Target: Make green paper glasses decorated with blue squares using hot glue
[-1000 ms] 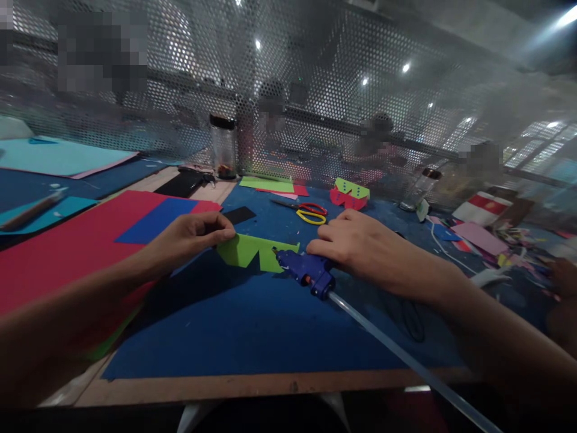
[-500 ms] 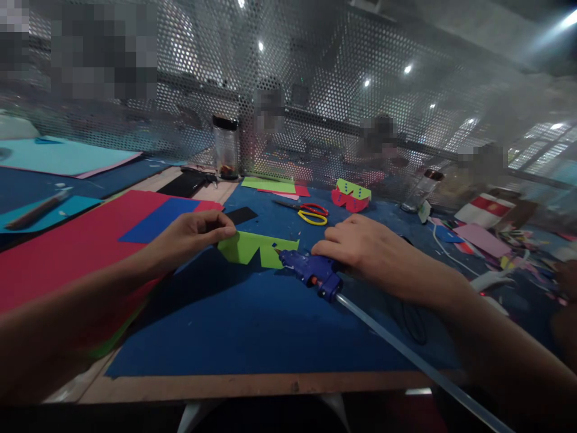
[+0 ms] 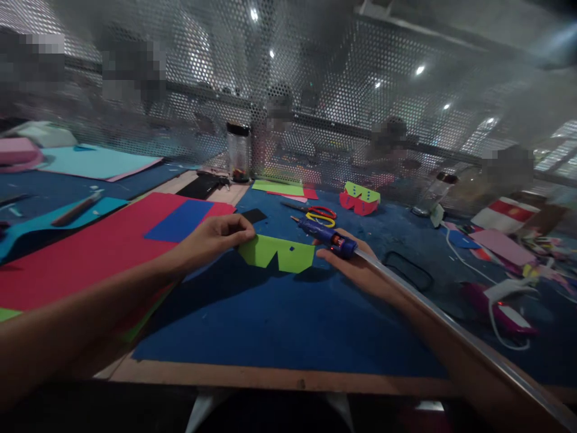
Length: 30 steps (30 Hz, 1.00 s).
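Note:
My left hand (image 3: 229, 231) pinches the left end of a lime-green paper cutout (image 3: 295, 260), which has a V-shaped notch in its lower edge. A small dark blue piece (image 3: 292, 248) sits on the cutout's right half. In my right hand (image 3: 349, 261) is a blue glue gun (image 3: 327, 234), its tip pointing left above the cutout and a long clear glue stick (image 3: 419, 300) trailing from its back. Just beyond lie scissors (image 3: 322, 214) with red and yellow handles. A black strip (image 3: 253, 215) lies behind my left hand.
Red sheets (image 3: 90, 240) with a blue strip (image 3: 180, 221) cover the left. Behind are a jar (image 3: 238, 153) and a green-and-red cutout (image 3: 359, 198) with blue dots. To the right lie a cable loop (image 3: 410, 270), a magenta device (image 3: 500, 310) and paper scraps (image 3: 505, 246). A perforated metal screen (image 3: 324, 144) closes the back.
The glue gun has lifted off the small blue piece, moving up and right, and my right hand has turned over beneath it. My left hand still pinches the cutout. The camera view has shifted.

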Each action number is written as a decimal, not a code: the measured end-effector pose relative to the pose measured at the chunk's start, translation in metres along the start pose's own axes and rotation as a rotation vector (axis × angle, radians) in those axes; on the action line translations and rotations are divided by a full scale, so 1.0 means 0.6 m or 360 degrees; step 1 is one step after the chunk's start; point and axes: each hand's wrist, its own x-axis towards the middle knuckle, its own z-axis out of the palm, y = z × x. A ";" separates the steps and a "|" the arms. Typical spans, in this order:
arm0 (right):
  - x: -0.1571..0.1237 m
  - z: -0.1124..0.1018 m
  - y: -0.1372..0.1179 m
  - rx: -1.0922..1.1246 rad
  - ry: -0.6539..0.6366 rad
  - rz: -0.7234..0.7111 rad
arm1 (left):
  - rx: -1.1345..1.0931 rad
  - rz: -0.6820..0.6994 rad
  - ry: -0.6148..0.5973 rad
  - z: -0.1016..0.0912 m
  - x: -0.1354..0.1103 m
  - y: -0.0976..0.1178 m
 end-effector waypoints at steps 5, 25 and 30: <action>-0.001 0.014 -0.006 0.0264 0.0059 0.0328 | -0.0042 0.0087 -0.0059 0.024 0.003 0.010; 0.001 0.028 0.009 0.0291 0.0066 0.0403 | 0.0069 0.0091 -0.0193 0.049 0.010 0.020; -0.002 0.025 0.007 0.0286 0.0286 0.0262 | 0.0150 0.0022 -0.0138 0.040 0.005 0.016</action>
